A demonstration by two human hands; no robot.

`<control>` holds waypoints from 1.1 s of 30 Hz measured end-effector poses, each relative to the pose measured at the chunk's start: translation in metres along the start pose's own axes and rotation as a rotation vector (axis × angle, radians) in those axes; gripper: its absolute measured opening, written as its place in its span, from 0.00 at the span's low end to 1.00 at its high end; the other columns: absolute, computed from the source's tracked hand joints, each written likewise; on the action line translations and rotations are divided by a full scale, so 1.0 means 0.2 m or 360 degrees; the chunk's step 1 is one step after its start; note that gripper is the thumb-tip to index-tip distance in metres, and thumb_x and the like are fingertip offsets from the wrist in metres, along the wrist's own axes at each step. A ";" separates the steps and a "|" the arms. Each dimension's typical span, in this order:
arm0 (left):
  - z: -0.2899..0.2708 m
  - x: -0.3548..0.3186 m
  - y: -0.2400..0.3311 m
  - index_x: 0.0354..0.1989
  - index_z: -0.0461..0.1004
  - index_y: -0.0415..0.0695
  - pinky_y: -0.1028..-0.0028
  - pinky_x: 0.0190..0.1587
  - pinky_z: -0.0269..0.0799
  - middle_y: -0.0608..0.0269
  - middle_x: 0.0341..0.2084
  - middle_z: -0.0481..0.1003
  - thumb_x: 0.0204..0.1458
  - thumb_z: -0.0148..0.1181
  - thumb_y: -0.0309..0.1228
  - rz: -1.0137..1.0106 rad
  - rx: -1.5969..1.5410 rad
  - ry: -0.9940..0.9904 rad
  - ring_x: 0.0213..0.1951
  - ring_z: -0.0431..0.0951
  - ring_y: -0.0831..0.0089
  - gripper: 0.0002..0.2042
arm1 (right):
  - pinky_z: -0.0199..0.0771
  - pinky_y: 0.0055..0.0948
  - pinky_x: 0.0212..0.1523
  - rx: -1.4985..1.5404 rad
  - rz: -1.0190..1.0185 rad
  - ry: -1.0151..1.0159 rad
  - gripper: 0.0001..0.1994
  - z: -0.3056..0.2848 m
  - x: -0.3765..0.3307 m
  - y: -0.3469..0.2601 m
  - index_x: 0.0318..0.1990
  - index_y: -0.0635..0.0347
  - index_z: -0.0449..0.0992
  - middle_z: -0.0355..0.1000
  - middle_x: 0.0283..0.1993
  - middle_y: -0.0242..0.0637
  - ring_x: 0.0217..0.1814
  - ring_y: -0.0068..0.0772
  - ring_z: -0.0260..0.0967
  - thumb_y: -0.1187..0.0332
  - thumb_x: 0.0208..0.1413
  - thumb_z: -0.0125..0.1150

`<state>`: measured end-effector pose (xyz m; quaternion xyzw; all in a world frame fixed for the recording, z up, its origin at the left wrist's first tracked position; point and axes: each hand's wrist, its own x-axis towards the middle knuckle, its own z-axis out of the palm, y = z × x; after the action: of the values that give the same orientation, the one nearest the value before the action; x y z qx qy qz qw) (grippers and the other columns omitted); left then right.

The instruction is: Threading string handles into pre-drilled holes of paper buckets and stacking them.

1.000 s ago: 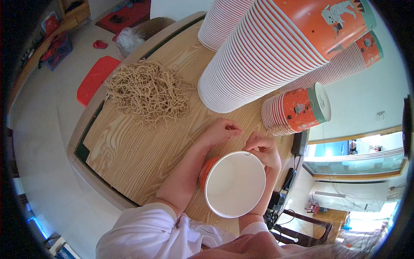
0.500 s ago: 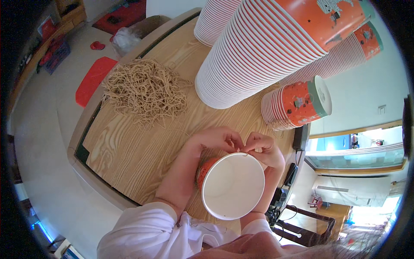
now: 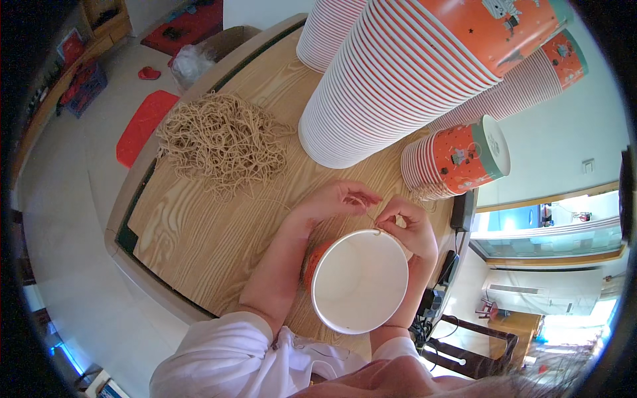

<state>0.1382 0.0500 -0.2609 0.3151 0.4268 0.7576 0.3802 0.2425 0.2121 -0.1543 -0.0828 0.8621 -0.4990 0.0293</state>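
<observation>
the left hand [image 3: 340,199] has moved up and away from the rim, where half a second ago its fingertips met those of the right hand [image 3: 413,229]; a small gap now parts the two. its fingers are loosely curled, and i cannot tell whether they grip the thin strand beside them. the right hand stays at the far rim, thumb and forefinger pinched on tan cord [image 3: 377,231]. the paper bucket [image 3: 360,282], white inside and orange outside, sits at the near edge between the forearms, its mouth turned toward the wearer; it has shifted only slightly farther off.

the cord pile [image 3: 222,142] lies unchanged at the far left of the wood-grain table [image 3: 199,249]. a tall stack of nested buckets [image 3: 391,86] leans large in the picture at the far side, with a shorter stack [image 3: 456,159] to its right.

beyond the table's left edge, a red stool [image 3: 144,129] stands on the pale floor [image 3: 73,199], with a clear plastic bag [image 3: 191,65] farther off. at the near right are black cables [image 3: 422,331] and a dark chair [image 3: 478,358].
</observation>
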 end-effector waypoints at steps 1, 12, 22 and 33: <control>0.01 0.00 0.01 0.40 0.78 0.41 0.75 0.47 0.70 0.65 0.36 0.77 0.46 0.65 0.27 0.0097 0.0041 -0.0074 0.41 0.75 0.76 0.11 | 0.66 0.23 0.32 -0.0014 0.0013 0.0030 0.06 0.00 0.00 -0.01 0.31 0.61 0.77 0.70 0.27 0.32 0.30 0.25 0.66 0.80 0.44 0.64; 0.03 -0.01 0.03 0.35 0.79 0.39 0.77 0.41 0.71 0.63 0.31 0.79 0.47 0.64 0.26 -0.0123 0.0301 -0.0229 0.35 0.76 0.79 0.07 | 0.65 0.23 0.32 0.0004 -0.0025 -0.0018 0.08 0.00 0.00 -0.01 0.33 0.60 0.79 0.69 0.27 0.32 0.30 0.24 0.66 0.81 0.44 0.65; 0.00 0.01 -0.03 0.35 0.78 0.37 0.79 0.41 0.72 0.63 0.31 0.79 0.47 0.65 0.24 -0.0023 0.0111 -0.0209 0.35 0.76 0.79 0.07 | 0.67 0.28 0.37 -0.0045 -0.0173 -0.0306 0.12 -0.04 0.00 -0.03 0.38 0.59 0.79 0.72 0.33 0.35 0.36 0.28 0.68 0.76 0.42 0.67; 0.01 0.01 -0.02 0.43 0.75 0.37 0.81 0.30 0.69 0.67 0.24 0.75 0.50 0.60 0.26 -0.0128 -0.0275 0.0123 0.25 0.72 0.81 0.12 | 0.68 0.28 0.43 -0.0174 -0.0261 -0.0091 0.11 0.08 0.03 -0.17 0.39 0.64 0.77 0.73 0.36 0.37 0.40 0.32 0.70 0.80 0.45 0.62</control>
<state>0.1406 0.0536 -0.2639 0.2342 0.3866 0.7874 0.4192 0.2434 0.1801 -0.1331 -0.1688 0.8772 -0.4495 0.0086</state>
